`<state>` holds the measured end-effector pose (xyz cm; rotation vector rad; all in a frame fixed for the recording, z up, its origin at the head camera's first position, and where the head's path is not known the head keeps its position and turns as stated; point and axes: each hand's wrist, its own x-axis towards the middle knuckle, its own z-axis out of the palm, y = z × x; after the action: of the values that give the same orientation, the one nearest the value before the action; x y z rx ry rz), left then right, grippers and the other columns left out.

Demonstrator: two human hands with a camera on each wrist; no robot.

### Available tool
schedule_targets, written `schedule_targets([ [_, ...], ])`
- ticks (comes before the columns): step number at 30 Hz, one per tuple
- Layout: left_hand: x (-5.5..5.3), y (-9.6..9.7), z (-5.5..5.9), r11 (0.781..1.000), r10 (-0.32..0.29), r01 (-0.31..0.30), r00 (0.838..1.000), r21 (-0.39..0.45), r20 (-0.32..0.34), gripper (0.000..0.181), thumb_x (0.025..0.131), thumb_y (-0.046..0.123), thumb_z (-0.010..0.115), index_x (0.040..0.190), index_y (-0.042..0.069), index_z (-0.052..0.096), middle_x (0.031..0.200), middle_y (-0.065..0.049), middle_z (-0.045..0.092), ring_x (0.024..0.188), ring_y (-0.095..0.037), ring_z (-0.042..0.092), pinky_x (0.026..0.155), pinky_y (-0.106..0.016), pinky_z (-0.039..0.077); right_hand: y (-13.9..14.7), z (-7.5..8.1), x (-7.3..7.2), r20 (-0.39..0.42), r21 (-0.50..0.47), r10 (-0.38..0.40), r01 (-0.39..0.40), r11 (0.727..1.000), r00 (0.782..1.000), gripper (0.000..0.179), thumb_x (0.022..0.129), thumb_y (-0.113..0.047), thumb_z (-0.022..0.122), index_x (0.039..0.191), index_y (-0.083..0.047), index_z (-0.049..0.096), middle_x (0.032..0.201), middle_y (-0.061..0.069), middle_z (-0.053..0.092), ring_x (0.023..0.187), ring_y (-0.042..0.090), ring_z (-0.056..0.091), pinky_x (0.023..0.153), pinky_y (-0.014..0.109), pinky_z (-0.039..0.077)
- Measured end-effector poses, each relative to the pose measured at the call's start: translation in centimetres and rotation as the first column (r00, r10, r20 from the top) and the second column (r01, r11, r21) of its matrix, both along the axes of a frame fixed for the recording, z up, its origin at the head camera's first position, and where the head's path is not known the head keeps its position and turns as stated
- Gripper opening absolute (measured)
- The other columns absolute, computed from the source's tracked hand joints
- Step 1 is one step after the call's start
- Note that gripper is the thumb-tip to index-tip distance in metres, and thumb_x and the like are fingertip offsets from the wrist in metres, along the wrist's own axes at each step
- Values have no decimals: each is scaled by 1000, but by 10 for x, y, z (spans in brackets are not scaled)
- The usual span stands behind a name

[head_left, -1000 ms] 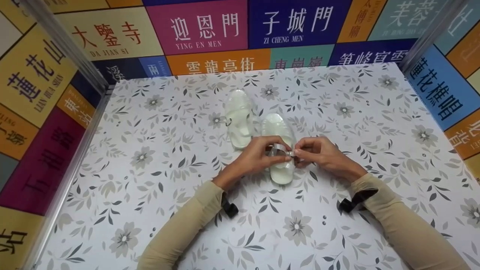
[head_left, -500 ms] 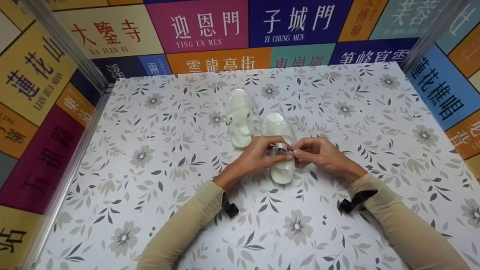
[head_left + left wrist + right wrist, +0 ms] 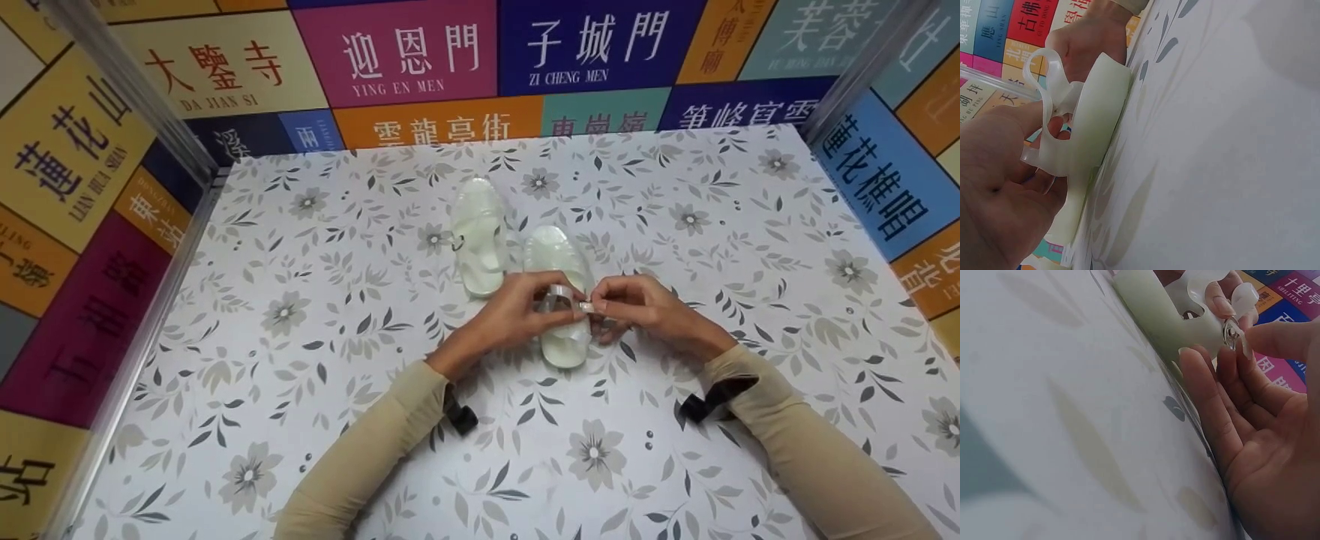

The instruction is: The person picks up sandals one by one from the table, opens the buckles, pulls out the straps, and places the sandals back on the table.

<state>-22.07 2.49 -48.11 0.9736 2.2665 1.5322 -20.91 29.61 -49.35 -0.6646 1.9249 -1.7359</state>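
Note:
Two pale, milky-green sandals lie on the table in the head view. My left hand [image 3: 517, 309] reaches across the nearer sandal [image 3: 553, 247] and grips its ankle strap [image 3: 1053, 81], with the thumb beside the metal buckle [image 3: 1230, 333]. From the other side, my right hand [image 3: 646, 309] pinches the strap's end [image 3: 1247, 347] at the buckle between thumb and finger. Its other fingers [image 3: 1207, 382] lie lower, close to the sole. How far the strap passes through the buckle cannot be made out. The other sandal [image 3: 480, 240] sits farther back to the left, untouched.
A white tabletop [image 3: 360, 442] printed with grey flowers and leaves carries the sandals. Colourful panels with large characters [image 3: 412, 52] stand along the back and both sides. Clear-edged posts [image 3: 139, 90] mark the corners.
My right hand has shifted slightly to the right, and a short bit of strap now shows between its fingertips and the left hand. The left hand and both sandals stay in place.

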Motion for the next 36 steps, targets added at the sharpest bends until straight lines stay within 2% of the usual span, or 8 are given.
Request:
schedule_targets([
  [3,0,0,-1,1000,-1,1,1000,9,-12,21,95,24,85,114,19,78,107,8,79,96,-8,74,87,-26,63,-1,-1,1,-1,7,-9,9,1000,1000,24,110,-10,60,114,13,64,100,16,77,82,29,79,74,47,68],
  [10,-2,1,-2,1000,-10,10,995,1,-102,22,96,22,85,115,15,79,116,2,81,104,-10,75,92,-22,61,-3,-5,2,2,3,-17,17,1000,1000,23,110,-10,61,118,12,66,93,15,77,77,21,78,73,39,68],
  [15,-1,1,-1,1000,-6,4,994,-12,-105,21,96,22,85,115,18,79,118,6,80,103,-10,73,90,-23,60,-3,-4,1,5,-6,-4,4,1000,1000,24,110,-12,61,110,12,65,93,15,75,79,23,78,73,41,69],
  [19,-1,1,-2,1000,1,-2,996,-13,-90,22,95,25,85,116,20,79,120,8,80,103,-8,71,90,-24,59,-2,-1,0,13,-43,24,-23,999,1000,29,109,-10,57,102,17,58,94,17,74,80,26,78,72,44,69],
  [25,0,1,-2,1000,-10,10,999,3,-46,24,95,24,85,118,18,78,114,5,80,100,-7,73,88,-24,62,-2,0,1,-3,-39,25,-25,999,1000,25,110,-9,56,106,16,59,95,18,75,79,30,79,71,48,68],
  [31,-1,1,-2,1000,0,-1,996,-14,-84,22,96,24,84,116,20,78,119,7,79,97,-8,71,87,-24,60,-2,-1,1,-13,-18,28,-28,999,1000,22,110,-8,57,111,14,63,97,19,75,77,30,79,70,46,68],
  [36,0,2,-2,1000,3,-6,992,-18,-122,20,96,27,84,114,21,79,117,10,80,88,-7,65,80,-23,55,-3,0,1,-7,-3,18,-18,1000,1000,27,110,-11,58,105,16,59,97,20,73,78,31,79,70,47,68],
])
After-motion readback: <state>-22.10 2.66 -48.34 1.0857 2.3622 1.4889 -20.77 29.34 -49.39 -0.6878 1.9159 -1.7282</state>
